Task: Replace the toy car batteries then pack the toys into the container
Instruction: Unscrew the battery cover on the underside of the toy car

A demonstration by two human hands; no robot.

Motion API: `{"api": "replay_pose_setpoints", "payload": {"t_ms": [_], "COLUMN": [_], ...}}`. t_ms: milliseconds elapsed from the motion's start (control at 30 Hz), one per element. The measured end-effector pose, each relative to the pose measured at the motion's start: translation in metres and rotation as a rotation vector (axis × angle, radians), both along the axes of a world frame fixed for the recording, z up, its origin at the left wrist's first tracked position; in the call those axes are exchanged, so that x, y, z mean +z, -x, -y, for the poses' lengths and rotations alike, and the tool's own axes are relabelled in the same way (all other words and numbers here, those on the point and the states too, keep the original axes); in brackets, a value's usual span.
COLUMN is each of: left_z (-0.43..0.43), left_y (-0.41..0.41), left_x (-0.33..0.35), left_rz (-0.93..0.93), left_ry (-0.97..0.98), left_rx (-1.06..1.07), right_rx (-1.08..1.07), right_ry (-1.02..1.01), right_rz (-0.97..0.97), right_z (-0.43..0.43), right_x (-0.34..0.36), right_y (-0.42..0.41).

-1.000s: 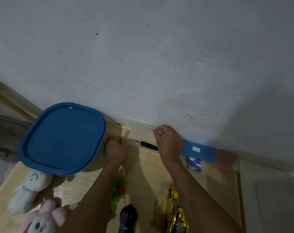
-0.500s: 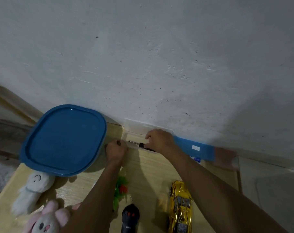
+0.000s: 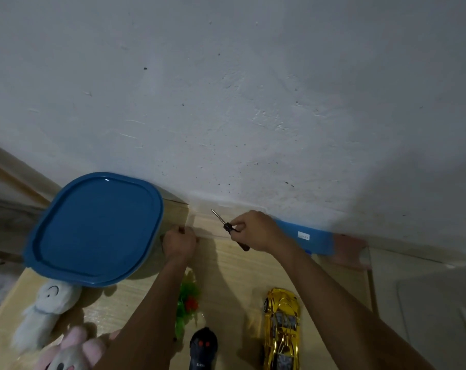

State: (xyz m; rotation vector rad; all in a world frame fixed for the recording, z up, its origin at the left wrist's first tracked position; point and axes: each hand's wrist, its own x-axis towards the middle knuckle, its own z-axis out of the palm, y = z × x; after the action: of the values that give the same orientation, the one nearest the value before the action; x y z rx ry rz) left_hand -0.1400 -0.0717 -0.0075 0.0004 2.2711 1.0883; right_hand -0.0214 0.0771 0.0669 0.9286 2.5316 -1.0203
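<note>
Screwdriver [image 3: 228,227] in a light grip is the first worry. The right hand [image 3: 256,232] pinches it at the top of the dark handle, and the thin shaft points up and left over a clear box [image 3: 208,225] that stands against the wall [image 3: 226,102]. With so little of the handle held, it could slip and fall into the box or onto the table [image 3: 240,268]. The left hand [image 3: 180,243] is curled round the box's near-left corner, apparently steadying it; if it lets go too soon, the light box may skid.

The gold toy car [image 3: 281,329] lies well apart from both hands, near and to the right, roof up. Its battery hatch is probably underneath, so it must be turned over, and on its wheels it could roll toward the near edge. Any small screw taken out could vanish among the plush toys [image 3: 47,303], the green toy [image 3: 186,303] and the remote [image 3: 203,348]. No spare batteries can be made out.

The container [image 3: 95,228] sits far left with its blue lid on — nothing can be packed until that lid comes off.
</note>
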Motion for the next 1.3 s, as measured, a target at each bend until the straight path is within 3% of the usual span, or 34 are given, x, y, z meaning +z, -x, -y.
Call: {"api": "replay_pose_setpoints", "payload": {"t_ms": [167,300,400,467,533,600,700,767,833,967,1100,1300], "left_z": [-0.004,-0.005,-0.002,-0.002,-0.003,-0.003,0.000,0.006,0.012,0.017,0.018,0.031], "left_y": [0.007,0.002,-0.027,-0.061,-0.100,-0.137,-0.185,-0.214,-0.238,-0.260,-0.247,-0.211], "left_x": [0.010,0.026,0.039,0.052,0.063,0.064,0.048,0.043,0.040,0.036,0.043,0.080], "left_rz": [0.004,-0.014,-0.247,-0.455,-0.527,-0.379,-0.064,0.033,0.055,-0.071,0.042,0.698], "left_ry": [0.051,0.052,0.037,-0.012,-0.074,-0.071,0.107,0.205,0.215,0.228,0.064,-0.316], "left_rx": [-0.067,-0.094,-0.126,-0.223,-0.367,-0.501,-0.668,-0.742,-0.728,-0.683,-0.618,-0.331], "right_rx": [-0.227,-0.552,-0.725,-0.768,-0.774,-0.783,-0.870,-0.923,-0.940,-0.944,-0.895,-0.786], "right_ry": [0.286,0.554,0.704,0.674,0.578,0.504,0.488,0.490,0.481,0.474,0.406,0.400], "right_rz": [-0.154,-0.303,-0.380,-0.403,-0.412,-0.417,-0.433,-0.429,-0.422,-0.415,-0.377,-0.391], "right_z": [0.017,0.031,0.037,0.042,0.047,0.050,0.052,0.053,0.055,0.062,0.068,0.076], "right_x": [0.022,0.026,0.019,0.013,0.009,0.010,0.012,0.014,0.016,0.021,0.025,0.040], "right_y": [-0.060,-0.103,-0.127,-0.142,-0.157,-0.171,-0.190,-0.201,-0.212,-0.223,-0.231,-0.233]}}
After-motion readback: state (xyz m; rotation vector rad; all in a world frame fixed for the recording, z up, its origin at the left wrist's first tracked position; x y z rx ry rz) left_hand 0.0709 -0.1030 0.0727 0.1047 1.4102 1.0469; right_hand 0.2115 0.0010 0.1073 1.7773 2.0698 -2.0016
